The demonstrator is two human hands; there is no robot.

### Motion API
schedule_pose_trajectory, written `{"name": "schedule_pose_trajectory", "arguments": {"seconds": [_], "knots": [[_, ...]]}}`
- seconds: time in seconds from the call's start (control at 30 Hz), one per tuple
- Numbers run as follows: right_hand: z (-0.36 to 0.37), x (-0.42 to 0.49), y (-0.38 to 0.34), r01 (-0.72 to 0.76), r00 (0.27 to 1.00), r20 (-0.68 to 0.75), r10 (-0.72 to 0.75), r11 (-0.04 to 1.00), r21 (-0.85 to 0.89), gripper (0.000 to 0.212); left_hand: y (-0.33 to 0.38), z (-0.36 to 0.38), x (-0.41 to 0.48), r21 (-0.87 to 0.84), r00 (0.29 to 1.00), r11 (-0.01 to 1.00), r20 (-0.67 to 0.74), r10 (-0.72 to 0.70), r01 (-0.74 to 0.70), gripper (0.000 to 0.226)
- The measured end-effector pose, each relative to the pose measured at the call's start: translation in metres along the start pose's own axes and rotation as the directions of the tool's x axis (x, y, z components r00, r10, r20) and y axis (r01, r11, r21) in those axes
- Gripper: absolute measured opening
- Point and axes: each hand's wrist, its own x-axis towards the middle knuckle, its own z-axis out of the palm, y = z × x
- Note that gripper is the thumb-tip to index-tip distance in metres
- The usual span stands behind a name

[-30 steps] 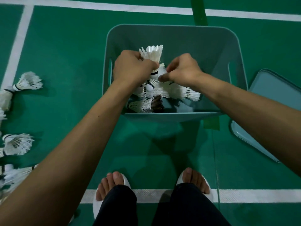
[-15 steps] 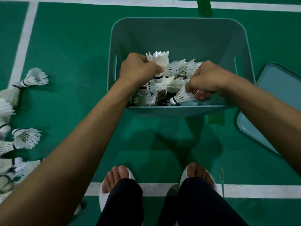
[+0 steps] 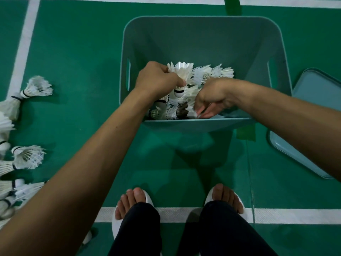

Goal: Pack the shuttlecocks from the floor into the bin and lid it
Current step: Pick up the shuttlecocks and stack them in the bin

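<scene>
Several shuttlecocks (image 3: 212,72) already lie heaped on the bottom of the bin (image 3: 203,34), crowded toward its near wall at the centre of the frame. Above the heap the left hand (image 3: 158,78) grips what looks like a nested stack (image 3: 181,74) of more shuttlecocks. Its fingers are curled tight round the feathers and the cork ends point down, a hold that probably lets the other hand peel them off one at a time. The right hand (image 3: 212,97) hangs just inside the near wall, its fingers (image 3: 204,111) pointing down and slightly apart, with nothing visible between them.

A second ago both hands met at the stack. Half a second ago the right hand pinched a single shuttlecock low by the near wall. That one is now out of its fingers and presumably in the heap, while the left hand's grip has not changed.

Beside the bin, at the right edge of the frame, the lid (image 3: 317,87) lies flat on the floor, out of the way while filling goes on. Along the left edge, loose shuttlecocks (image 3: 29,157) wait on the green floor, so I judge the packing is not finished.
</scene>
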Motion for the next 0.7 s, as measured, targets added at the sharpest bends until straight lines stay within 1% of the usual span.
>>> {"name": "schedule_pose_trajectory", "arguments": {"seconds": [0.07,0.13,0.23,0.3,0.37,0.4,0.43,0.5,0.53,0.57,0.6,0.63,0.7], "knots": [[-0.001,0.002,0.001,-0.012,1.000,-0.013,0.011,0.995,-0.098,0.007,-0.001,-0.001,0.000,0.010,1.000,1.000,-0.001,0.009,-0.009,0.040],[-0.001,0.001,0.001,0.002,0.999,-0.043,-0.009,0.986,-0.170,0.014,-0.001,-0.002,0.000,0.012,1.000,1.000,0.019,0.015,-0.015,0.038],[-0.005,-0.004,-0.001,0.031,0.998,-0.048,-0.042,0.977,-0.212,0.022,0.001,-0.003,0.000,0.000,0.999,1.000,0.048,0.021,-0.021,0.035],[-0.015,-0.013,-0.004,0.031,0.998,-0.044,-0.043,0.969,-0.245,0.027,0.001,-0.003,-0.001,-0.006,0.998,1.000,0.054,0.023,-0.023,0.038],[-0.031,-0.025,-0.003,0.044,0.991,-0.113,-0.073,0.970,-0.240,0.026,0.000,-0.004,0.000,-0.008,0.997,0.999,0.062,0.043,-0.042,0.045],[-0.038,-0.032,-0.002,0.081,0.976,-0.181,-0.118,0.977,-0.199,0.023,0.000,-0.004,0.000,0.002,0.995,0.998,0.075,0.064,-0.065,0.049],[-0.045,-0.038,0.001,0.149,0.947,-0.266,-0.181,0.979,-0.137,0.020,0.001,-0.004,0.000,0.020,0.991,0.996,0.099,0.087,-0.090,0.051],[-0.052,-0.047,0.004,0.355,0.842,-0.430,-0.326,0.935,-0.014,0.020,0.005,-0.004,-0.001,0.061,0.980,0.988,0.149,0.133,-0.143,0.049],[-0.051,-0.050,0.005,0.452,0.790,-0.473,-0.390,0.892,0.020,0.023,0.009,-0.003,-0.003,0.084,0.972,0.981,0.177,0.156,-0.173,0.048],[-0.048,-0.053,0.004,0.515,0.757,-0.482,-0.441,0.857,0.025,0.029,0.013,-0.001,-0.006,0.108,0.963,0.973,0.201,0.181,-0.205,0.049],[-0.044,-0.054,0.003,0.544,0.742,-0.468,-0.480,0.839,0.002,0.035,0.017,0.000,-0.008,0.133,0.953,0.962,0.223,0.205,-0.238,0.050],[-0.040,-0.055,0.002,0.547,0.737,-0.448,-0.505,0.836,-0.042,0.039,0.019,0.002,-0.010,0.157,0.944,0.951,0.239,0.226,-0.267,0.051],[-0.036,-0.055,0.003,0.529,0.728,-0.426,-0.538,0.835,-0.150,0.045,0.022,0.003,-0.012,0.210,0.932,0.927,0.257,0.255,-0.311,0.043]]}}
